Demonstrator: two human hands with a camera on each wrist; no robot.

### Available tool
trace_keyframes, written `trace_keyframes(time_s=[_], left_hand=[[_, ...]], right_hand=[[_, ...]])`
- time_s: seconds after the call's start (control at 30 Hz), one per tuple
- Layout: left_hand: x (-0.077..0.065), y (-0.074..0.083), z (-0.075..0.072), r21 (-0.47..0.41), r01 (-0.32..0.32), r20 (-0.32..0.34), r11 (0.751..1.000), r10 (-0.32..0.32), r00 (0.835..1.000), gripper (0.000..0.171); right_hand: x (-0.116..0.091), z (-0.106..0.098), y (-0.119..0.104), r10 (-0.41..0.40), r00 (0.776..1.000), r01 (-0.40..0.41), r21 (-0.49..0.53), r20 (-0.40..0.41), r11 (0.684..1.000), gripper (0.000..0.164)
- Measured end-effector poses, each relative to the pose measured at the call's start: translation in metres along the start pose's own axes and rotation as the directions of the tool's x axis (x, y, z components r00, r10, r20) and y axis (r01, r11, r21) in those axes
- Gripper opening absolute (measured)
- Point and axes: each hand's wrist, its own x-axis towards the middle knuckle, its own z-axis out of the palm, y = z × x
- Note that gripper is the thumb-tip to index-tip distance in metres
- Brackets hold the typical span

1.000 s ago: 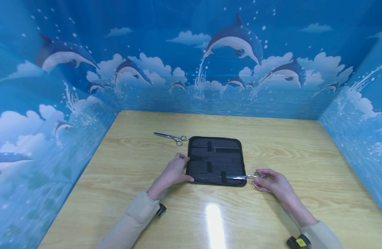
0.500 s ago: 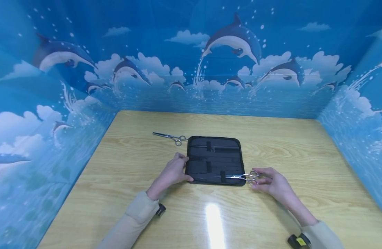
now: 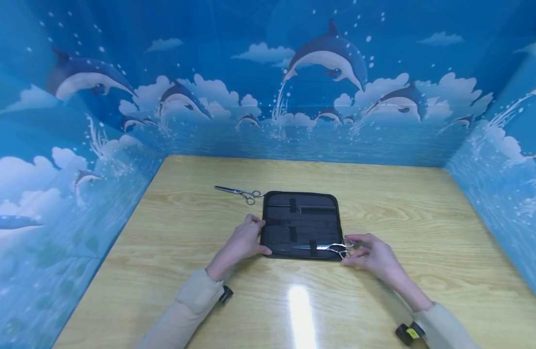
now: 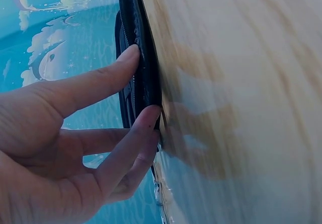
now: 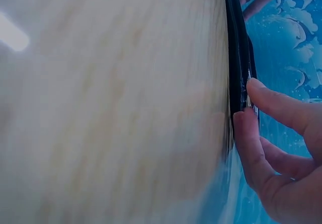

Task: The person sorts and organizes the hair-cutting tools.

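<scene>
One pair of silver scissors (image 3: pixel 326 247), finger rings pinched between the right hand's (image 3: pixel 372 254) thumb and fingers; blades under a black strap (image 3: pixel 313 246) in the case (image 3: pixel 316 228), rings at its right edge. The right wrist view gives only a sliver of bright metal; the head view gives the whole tool. One left hand (image 3: pixel 246 237), thumb and fingertips gripping the case's left edge – its dark zip (image 4: pixel 126 30) visible in the left wrist view alone. The case: black fabric, rounded corners, piped rim. One black comb (image 3: pixel 317 210), thin-tailed, inside it. Second scissors (image 3: pixel 240 192), metal, just beyond the upper left corner. One wood-grain table (image 3: pixel 403 203), glossy; dolphin-print backdrop (image 3: pixel 329 53) behind.
</scene>
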Motion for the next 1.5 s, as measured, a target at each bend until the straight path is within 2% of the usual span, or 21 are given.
trace_keyframes(time_s=[0.37, 0.63, 0.8, 0.9, 1.1, 1.5], left_hand=[[0.0, -0.002, 0.002, 0.008, -0.017, -0.002, 1.0, 0.017, 1.0, 0.086], [0.001, -0.001, 0.002, 0.013, -0.014, 0.004, 1.0, 0.014, 1.0, 0.086], [0.001, 0.0, 0.001, 0.013, -0.01, 0.006, 1.0, 0.01, 1.0, 0.085], [0.001, 0.0, 0.0, 0.01, -0.004, 0.008, 1.0, 0.004, 1.0, 0.085], [0.002, 0.001, 0.0, 0.021, -0.014, 0.011, 1.0, 0.014, 1.0, 0.084], [0.001, 0.0, 0.0, 0.03, -0.034, -0.001, 0.999, 0.034, 0.999, 0.085]], right_hand=[[0.005, 0.006, -0.004, 0.018, 1.0, -0.019, -0.034, -0.016, 0.999, 0.071], [0.005, 0.001, 0.001, -0.029, 0.999, 0.029, -0.011, 0.015, 1.0, 0.079], [0.004, -0.009, 0.002, -0.037, 0.999, 0.037, -0.112, -0.005, 0.993, 0.07], [0.005, -0.012, 0.001, -0.033, 0.999, 0.033, -0.15, 0.003, 0.988, 0.063], [0.007, -0.011, 0.001, -0.022, 1.0, 0.025, -0.203, 0.013, 0.979, 0.059], [0.008, -0.004, 0.0, -0.052, 0.999, 0.05, -0.146, -0.009, 0.988, 0.052]])
